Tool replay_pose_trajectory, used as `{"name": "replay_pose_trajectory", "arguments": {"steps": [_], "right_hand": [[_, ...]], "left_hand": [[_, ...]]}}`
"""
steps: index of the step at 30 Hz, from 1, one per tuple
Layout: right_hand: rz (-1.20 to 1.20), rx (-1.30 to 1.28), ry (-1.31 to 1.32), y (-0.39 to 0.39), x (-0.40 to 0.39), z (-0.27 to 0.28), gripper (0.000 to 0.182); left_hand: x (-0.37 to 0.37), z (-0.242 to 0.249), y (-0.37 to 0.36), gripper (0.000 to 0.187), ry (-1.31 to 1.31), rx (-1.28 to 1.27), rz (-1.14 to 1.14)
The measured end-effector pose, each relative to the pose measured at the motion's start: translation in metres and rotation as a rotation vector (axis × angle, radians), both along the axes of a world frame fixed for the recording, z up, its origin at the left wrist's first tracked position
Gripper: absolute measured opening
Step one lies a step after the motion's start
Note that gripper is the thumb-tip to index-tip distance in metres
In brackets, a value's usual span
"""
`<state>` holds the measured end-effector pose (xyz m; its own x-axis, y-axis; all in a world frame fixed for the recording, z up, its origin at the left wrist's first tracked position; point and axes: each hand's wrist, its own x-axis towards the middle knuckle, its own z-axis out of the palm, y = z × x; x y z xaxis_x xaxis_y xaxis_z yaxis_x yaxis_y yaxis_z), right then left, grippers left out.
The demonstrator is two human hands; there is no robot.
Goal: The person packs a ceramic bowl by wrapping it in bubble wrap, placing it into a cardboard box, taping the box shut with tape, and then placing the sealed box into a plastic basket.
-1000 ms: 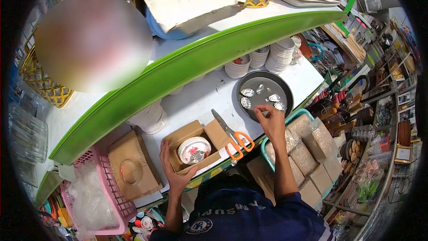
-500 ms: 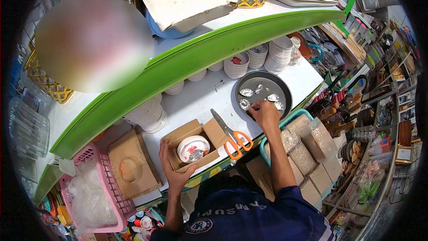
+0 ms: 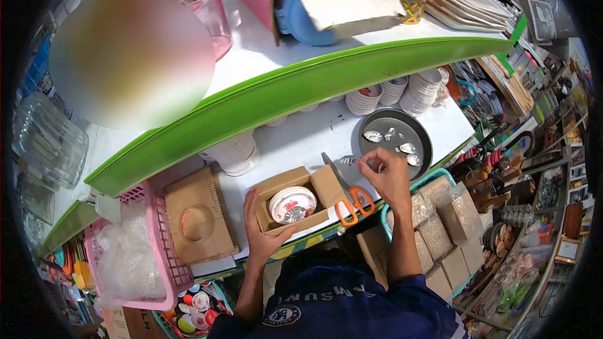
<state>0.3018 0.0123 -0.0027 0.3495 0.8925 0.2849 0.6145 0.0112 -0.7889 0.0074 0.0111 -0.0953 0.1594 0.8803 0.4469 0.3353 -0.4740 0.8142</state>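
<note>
My left hand (image 3: 266, 229) rests against the near left side of an open cardboard box (image 3: 280, 186), fingers on its side and thumb along the near edge. Inside the box sit white bowls with a red print (image 3: 301, 198), and a small silver fluted mould (image 3: 294, 215) lies in the top one. Between the fingertips of my right hand (image 3: 387, 174) is another small silver mould (image 3: 349, 161), held left of the dark round pan (image 3: 411, 132). Several silver moulds (image 3: 373, 136) lie in that pan.
Orange-handled scissors (image 3: 356, 206) lie right of the box. Stacked white bowls (image 3: 237, 152) stand under the green-edged shelf (image 3: 301, 67). A pink basket (image 3: 164, 248), flat cardboard (image 3: 217, 213) and a teal crate of wrapped packages (image 3: 384, 213) are near the counter's front.
My right hand has lifted a silver mould out of the pan and moved it to the left of the rim. My left hand stays at the box. The whole view has shifted.
</note>
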Motion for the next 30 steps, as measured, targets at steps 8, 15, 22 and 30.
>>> {"name": "replay_pose_trajectory", "arguments": {"steps": [8, 15, 22, 30], "right_hand": [[0.402, 0.162, 0.045, 0.001, -0.047, 0.013, 0.013], [0.562, 0.107, -0.214, 0.01, -0.064, -0.002, 0.014], [0.598, -0.031, -0.053, 0.013, -0.073, -0.022, 0.016], [0.624, -0.071, 0.009, 0.013, -0.07, -0.027, 0.016]], "left_hand": [[-0.001, 0.003, -0.001, 0.104, 0.077, 0.061, 0.016], [0.0, 0.006, -0.001, 0.104, 0.092, 0.087, 0.03], [-0.001, 0.004, -0.002, 0.103, 0.099, 0.059, 0.015], [-0.001, 0.003, 0.0, 0.104, 0.064, 0.072, 0.001]]}}
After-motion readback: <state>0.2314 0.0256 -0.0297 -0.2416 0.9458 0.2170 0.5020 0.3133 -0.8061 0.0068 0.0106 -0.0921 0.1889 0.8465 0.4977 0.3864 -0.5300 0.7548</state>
